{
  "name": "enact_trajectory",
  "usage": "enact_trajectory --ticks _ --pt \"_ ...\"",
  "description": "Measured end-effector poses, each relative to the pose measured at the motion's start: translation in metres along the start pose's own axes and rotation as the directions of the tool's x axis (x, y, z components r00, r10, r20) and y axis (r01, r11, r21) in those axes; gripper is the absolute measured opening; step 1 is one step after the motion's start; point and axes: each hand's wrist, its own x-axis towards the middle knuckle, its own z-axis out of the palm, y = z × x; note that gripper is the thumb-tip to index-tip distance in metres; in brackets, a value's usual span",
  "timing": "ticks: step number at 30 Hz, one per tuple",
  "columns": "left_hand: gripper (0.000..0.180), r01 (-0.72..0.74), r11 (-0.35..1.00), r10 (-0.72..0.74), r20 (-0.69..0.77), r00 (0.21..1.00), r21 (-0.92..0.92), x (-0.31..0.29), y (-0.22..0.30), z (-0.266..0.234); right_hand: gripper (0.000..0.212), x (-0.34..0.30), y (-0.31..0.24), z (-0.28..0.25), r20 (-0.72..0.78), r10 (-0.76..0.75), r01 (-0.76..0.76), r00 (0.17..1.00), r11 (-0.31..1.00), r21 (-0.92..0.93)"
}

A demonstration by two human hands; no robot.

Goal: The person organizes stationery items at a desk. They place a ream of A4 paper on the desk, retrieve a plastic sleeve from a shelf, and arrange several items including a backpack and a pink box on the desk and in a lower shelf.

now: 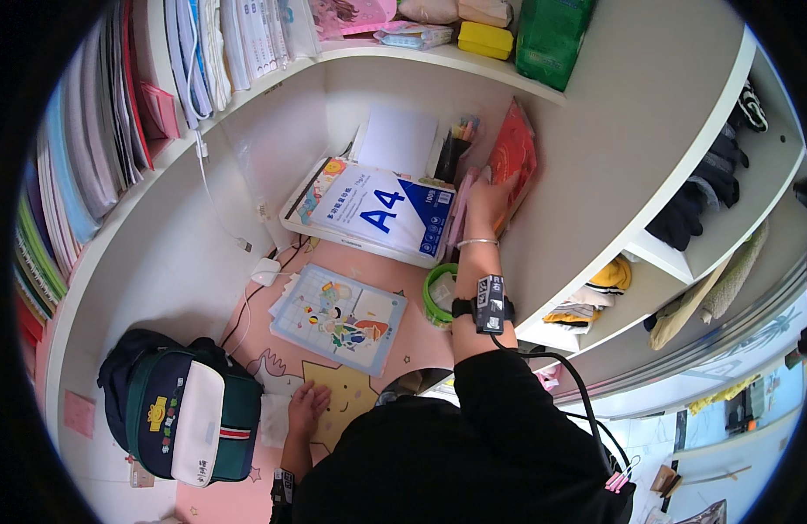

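Note:
My right hand (491, 199) reaches to the back right of the pink desk (429, 349), its fingers closed at a red booklet (513, 140) that stands tilted by the side wall. Pink upright items (460, 210) are just left of that hand; its grip is partly hidden. Toward the front, my left hand (308, 409) rests with fingers apart over a yellow star print (344, 393) on the desk, holding nothing. Between the hands lies a pale blue illustrated booklet (340, 316) on some papers. Behind it sits a white and blue paper pack (377, 210) on a box.
A green basket (438, 295) stands below my right forearm. A dark pen holder (451, 157) and white sheets (396, 140) are at the back. The backpack (181, 410) sits at left, near a white adapter (265, 272) with cables. Shelves of books (89, 131) curve around; clothes (696, 188) fill the right shelves.

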Motion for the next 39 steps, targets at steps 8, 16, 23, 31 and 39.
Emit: enact_trajectory --ticks 8,16,23,31,39 --pt "0.032 -0.004 1.000 0.004 0.019 1.000 -0.001 -0.004 0.005 0.006 0.063 -0.017 0.006 -0.003 -0.048 -0.100 0.094 0.994 0.988 -0.122" --pt "0.030 0.026 0.999 -0.026 0.009 1.000 -0.020 -0.004 0.007 0.006 0.040 -0.030 0.045 0.009 0.133 -0.128 0.141 0.983 0.985 -0.096" --pt "0.031 0.041 0.999 -0.041 -0.002 0.999 -0.010 -0.004 0.008 0.008 0.031 -0.062 0.065 0.001 0.122 -0.171 0.191 0.978 0.964 -0.185" --pt "0.032 0.041 0.999 -0.041 0.009 0.999 -0.010 -0.008 0.011 0.011 0.033 -0.068 0.083 0.000 0.153 -0.171 0.221 0.973 0.876 -0.430" --pt "0.031 0.026 1.000 -0.026 0.008 1.000 -0.006 -0.004 0.006 0.004 0.036 -0.044 0.102 0.003 0.223 0.021 0.104 0.975 0.840 -0.533"
